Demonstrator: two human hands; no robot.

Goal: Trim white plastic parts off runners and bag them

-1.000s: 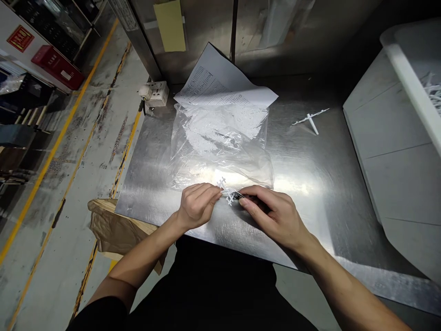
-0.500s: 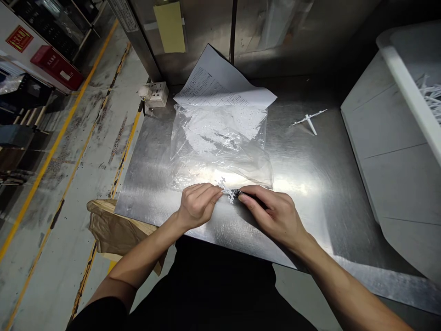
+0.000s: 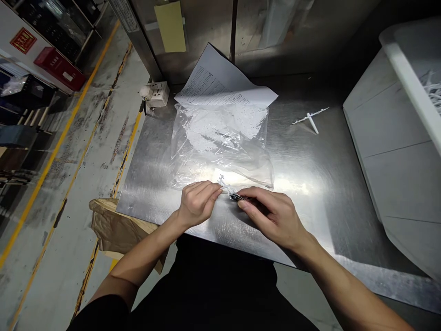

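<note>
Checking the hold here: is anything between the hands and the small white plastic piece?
Nothing visible. The left hand pinches the white plastic piece directly, and the right hand meets it with a small dark tool.

Bare forearms, a black short sleeve (image 3: 103,312) and dark clothing.

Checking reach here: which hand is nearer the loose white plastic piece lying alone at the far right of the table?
Right. The right hand lies below-left of the white plastic piece; the left hand is farther left.
</note>
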